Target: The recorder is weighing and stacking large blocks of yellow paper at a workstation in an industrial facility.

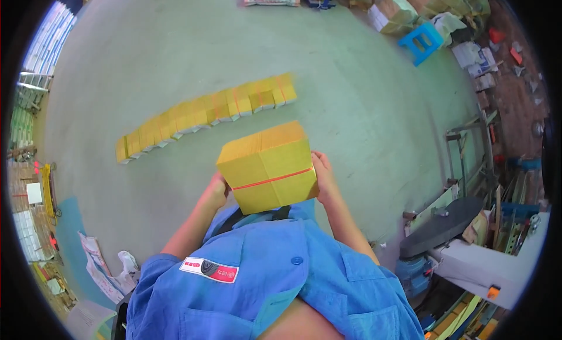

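Note:
Between both hands, in front of my body, I hold a thick block-shaped yellow bundle (266, 191) with a red band around its middle. My left hand (219, 191) presses on its left side, with most of the fingers hidden behind it. On the other side, my right hand (323, 175) is closed against the bundle's right face, fingers partly showing. Beyond it, on the grey floor (175, 53), a long slanting row of similar yellow bundles (202, 112) stands side by side. Some of these show red bands too.
Blue plastic stool (421, 43) and wrapped packages (395, 13) stand at the far right. A dark metal frame (459, 147) and a machine with a black rounded top (442, 226) are at my right. White bags (111, 270) lie at my left, and a yellow trolley (48, 191) stands farther left.

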{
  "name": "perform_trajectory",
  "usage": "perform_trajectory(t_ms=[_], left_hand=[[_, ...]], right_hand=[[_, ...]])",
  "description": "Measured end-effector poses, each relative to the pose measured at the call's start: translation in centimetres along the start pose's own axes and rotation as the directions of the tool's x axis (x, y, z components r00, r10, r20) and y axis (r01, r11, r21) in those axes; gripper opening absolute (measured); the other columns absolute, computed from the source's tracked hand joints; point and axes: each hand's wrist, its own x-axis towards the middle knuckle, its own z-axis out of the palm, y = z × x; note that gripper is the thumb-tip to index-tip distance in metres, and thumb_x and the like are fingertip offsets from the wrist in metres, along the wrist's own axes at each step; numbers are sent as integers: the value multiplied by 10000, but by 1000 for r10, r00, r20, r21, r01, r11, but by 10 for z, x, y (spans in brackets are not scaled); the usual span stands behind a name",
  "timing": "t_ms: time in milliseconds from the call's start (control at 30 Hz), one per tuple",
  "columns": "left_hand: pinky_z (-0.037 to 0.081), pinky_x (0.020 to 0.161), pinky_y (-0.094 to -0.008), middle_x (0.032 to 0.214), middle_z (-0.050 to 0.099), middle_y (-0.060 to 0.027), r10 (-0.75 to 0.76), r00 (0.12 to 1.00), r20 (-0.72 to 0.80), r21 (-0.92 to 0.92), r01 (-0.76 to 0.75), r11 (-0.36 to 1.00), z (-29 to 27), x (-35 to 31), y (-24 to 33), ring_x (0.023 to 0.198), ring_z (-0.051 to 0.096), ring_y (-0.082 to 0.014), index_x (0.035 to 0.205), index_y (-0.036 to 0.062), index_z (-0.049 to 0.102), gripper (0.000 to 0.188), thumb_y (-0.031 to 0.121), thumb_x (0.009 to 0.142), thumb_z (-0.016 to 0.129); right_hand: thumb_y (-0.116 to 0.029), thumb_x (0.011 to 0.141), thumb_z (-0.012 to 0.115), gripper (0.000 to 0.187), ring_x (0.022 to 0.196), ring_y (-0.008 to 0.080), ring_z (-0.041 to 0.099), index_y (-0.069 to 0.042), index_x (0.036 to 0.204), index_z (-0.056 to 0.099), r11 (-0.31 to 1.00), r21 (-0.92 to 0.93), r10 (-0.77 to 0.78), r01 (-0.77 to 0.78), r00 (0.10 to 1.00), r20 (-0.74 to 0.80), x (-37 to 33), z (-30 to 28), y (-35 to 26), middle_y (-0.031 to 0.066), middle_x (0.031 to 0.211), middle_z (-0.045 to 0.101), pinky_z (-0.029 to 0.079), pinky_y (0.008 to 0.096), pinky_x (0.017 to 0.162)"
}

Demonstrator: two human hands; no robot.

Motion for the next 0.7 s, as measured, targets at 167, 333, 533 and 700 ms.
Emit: perform_trajectory(t_ms=[167,333,533,700], left_hand=[[522,810,-299,1062,684,-25,272,955,119,10,-275,961,44,81,21,961,644,-141,1178,108,622,389,398,957,484],[507,876,-321,1115,669,-30,74,978,-193,-245,-122,962,123,118,64,1015,633,-153,1222,109,593,427,421,970,448],[494,950,-410,1245,613,-89,7,961,-276,-547,-163,821,192,184,91,1137,590,-232,1286,79,554,484,423,964,448],[485,957,-400,1232,629,-64,-92,970,-224,-704,-96,704,228,307,86,1141,591,-232,1268,103,567,484,453,975,406]], right_hand=[[-289,992,506,322,1029,136,560,-34,1179,568,993,-68,101,-92,985,143,108,-16,-50,67,1087,622,441,281,888],[-289,1009,473,333,1038,146,562,-35,1191,588,940,-336,142,-51,958,251,229,-7,-103,70,1119,628,434,290,912],[-266,1014,461,342,1070,153,563,-28,1222,591,849,-529,255,3,873,415,360,2,-155,85,1147,634,420,289,953],[-248,1017,454,366,1131,151,543,-28,1290,557,798,-602,334,31,809,485,484,-10,-153,75,1215,613,408,291,984]])
